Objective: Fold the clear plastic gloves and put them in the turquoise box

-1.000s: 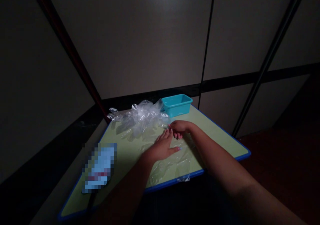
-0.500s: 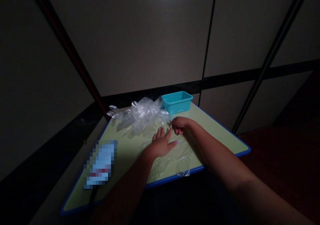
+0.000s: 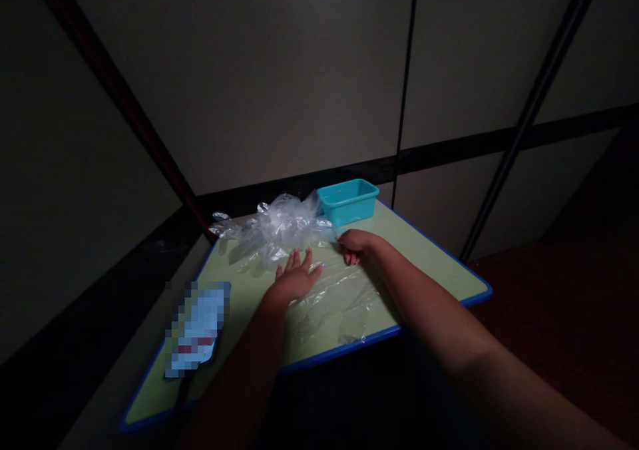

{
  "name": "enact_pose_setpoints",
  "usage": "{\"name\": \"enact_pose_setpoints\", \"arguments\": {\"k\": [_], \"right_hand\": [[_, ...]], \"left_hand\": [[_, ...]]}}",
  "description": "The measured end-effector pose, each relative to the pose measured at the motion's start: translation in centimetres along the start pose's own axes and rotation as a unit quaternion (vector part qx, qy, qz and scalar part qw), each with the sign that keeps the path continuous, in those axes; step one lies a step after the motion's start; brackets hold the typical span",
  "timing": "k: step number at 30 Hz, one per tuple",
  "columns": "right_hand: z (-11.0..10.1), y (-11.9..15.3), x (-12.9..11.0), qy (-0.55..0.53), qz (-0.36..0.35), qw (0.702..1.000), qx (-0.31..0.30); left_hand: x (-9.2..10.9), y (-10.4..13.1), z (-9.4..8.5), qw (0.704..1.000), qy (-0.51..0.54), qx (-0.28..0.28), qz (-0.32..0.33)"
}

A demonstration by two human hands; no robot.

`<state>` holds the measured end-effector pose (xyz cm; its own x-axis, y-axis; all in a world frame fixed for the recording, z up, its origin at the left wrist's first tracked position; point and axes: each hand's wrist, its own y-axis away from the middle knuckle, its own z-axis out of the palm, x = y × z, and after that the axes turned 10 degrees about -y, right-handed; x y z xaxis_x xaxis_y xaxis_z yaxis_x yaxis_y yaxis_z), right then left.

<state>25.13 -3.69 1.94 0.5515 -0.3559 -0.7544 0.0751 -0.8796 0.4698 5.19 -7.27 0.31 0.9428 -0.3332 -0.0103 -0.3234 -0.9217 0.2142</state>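
Left hand (image 3: 295, 282), splayed, seemingly smooths plastic (image 3: 337, 303) at its four o'clock, next needing gentle pressure; right hand (image 3: 355, 242) curls, grip unclear.

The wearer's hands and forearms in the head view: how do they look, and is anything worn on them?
The left hand and right hand are ungloved. No sleeve or watch shows on the right forearm; the left forearm fades into shadow, so its lower part is unclear. Rings or nail polish are too small to tell.
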Motion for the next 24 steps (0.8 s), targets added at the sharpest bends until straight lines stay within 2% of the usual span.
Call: {"name": "enact_pose_setpoints", "arguments": {"k": [4, 8, 11, 14, 19, 24], "right_hand": [[0.0, 0.0, -0.2, -0.020, 0.010, 0.999, -0.034], [0.2, 0.4, -0.4, -0.037, 0.012, 0.998, -0.042], [0.4, 0.7, -0.5, -0.047, 0.010, 0.998, -0.034], [0.7, 0.7, -0.6, -0.053, 0.009, 0.998, -0.025], [0.6, 0.2, -0.4, -0.059, 0.019, 0.998, -0.013], [0.0, -0.3, -0.2, -0.071, 0.019, 0.997, 0.010]], "left_hand": [[0.1, 0.2, -0.1, 0.999, -0.013, 0.050, -0.005], [2.2, 1.2, -0.2, 0.993, -0.011, 0.118, 0.029], [4.4, 2.0, 0.0, 0.990, 0.006, 0.110, 0.088], [5.7, 2.3, 0.7, 0.988, 0.005, 0.096, 0.118], [5.4, 2.0, 1.5, 0.992, -0.027, 0.065, 0.101], [4.5, 1.6, 1.3, 0.995, -0.037, 0.055, 0.081]]}}
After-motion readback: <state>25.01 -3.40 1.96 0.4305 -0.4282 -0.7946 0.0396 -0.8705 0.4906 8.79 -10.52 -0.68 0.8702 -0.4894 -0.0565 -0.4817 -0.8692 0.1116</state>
